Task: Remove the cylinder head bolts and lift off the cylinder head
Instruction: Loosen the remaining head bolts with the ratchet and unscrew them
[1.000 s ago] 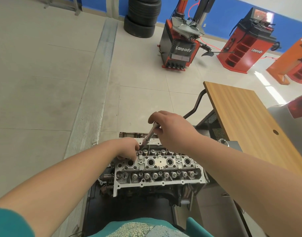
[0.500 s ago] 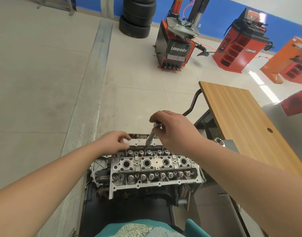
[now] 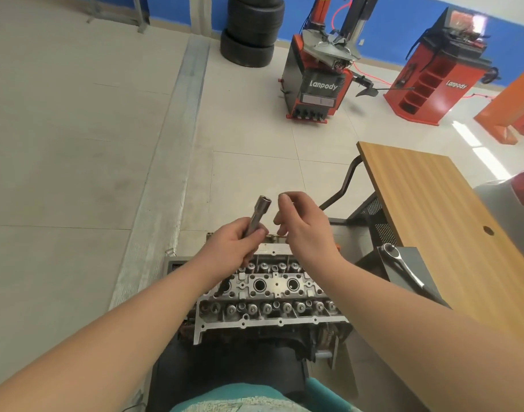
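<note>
The bare aluminium cylinder head [image 3: 277,285] sits on the engine block just below my hands, with valve springs and round plug wells showing. My left hand [image 3: 234,248] grips a long silver socket [image 3: 256,217] by its lower end. The socket is lifted above the head's far edge and its open end points up and away. My right hand [image 3: 305,224] hovers just right of the socket's tip with fingers loosely curled, and I see nothing in it. My forearms hide both ends of the head.
A silver ratchet [image 3: 403,266] lies on a grey stand right of the engine. A wooden table [image 3: 451,221] stands further right. Far off are a red tyre changer [image 3: 317,84], a red balancer [image 3: 433,78] and stacked tyres [image 3: 252,31].
The socket has come off the cylinder head and passed from my right hand to my left, which has risen from the head. My right hand has let go.
</note>
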{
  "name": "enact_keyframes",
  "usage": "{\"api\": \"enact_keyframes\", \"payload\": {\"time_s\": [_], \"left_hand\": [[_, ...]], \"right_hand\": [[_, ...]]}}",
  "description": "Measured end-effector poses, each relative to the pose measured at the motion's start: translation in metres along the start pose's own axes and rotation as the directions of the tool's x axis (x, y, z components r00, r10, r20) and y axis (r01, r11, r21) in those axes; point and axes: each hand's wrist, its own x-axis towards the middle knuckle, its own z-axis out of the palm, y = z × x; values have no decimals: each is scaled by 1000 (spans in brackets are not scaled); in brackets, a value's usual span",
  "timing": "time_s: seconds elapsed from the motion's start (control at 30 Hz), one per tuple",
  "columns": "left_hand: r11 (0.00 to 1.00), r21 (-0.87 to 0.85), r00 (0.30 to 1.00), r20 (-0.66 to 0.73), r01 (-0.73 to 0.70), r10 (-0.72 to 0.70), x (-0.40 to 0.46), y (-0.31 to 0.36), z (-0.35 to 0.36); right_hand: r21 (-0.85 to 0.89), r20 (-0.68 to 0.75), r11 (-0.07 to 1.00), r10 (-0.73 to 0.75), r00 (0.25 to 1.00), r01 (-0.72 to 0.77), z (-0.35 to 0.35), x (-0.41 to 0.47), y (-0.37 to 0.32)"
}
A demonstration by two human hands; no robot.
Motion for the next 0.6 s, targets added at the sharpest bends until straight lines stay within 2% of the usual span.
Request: {"api": "enact_keyframes", "payload": {"time_s": [0.13, 0.2, 0.3, 0.37, 0.47, 0.53, 0.6], "left_hand": [[986, -120, 992, 54, 118, -113, 0, -4, 30], [978, -127, 985, 69, 166, -158, 0, -5, 46], [971, -85, 974, 61, 224, -219, 5, -3, 76], [970, -79, 973, 57, 228, -224, 10, -1, 98], [965, -77, 968, 24, 253, -251, 19, 2, 132], [963, -63, 965, -7, 261, -262, 25, 2, 153], [963, -47, 963, -20, 266, -268, 30, 2, 171]], "right_hand": [[-133, -170, 959, 227, 959, -250, -54, 8, 82], [-278, -249, 894, 287, 925, -352, -94, 13, 127], [-589, -285, 703, 282, 916, -399, -163, 19, 186], [-725, -297, 558, 275, 914, -403, -205, 21, 222], [-731, -315, 484, 384, 868, -480, -249, 29, 263], [-718, -280, 483, 458, 844, -500, -263, 37, 282], [-714, -247, 505, 467, 849, -486, -270, 45, 297]]}}
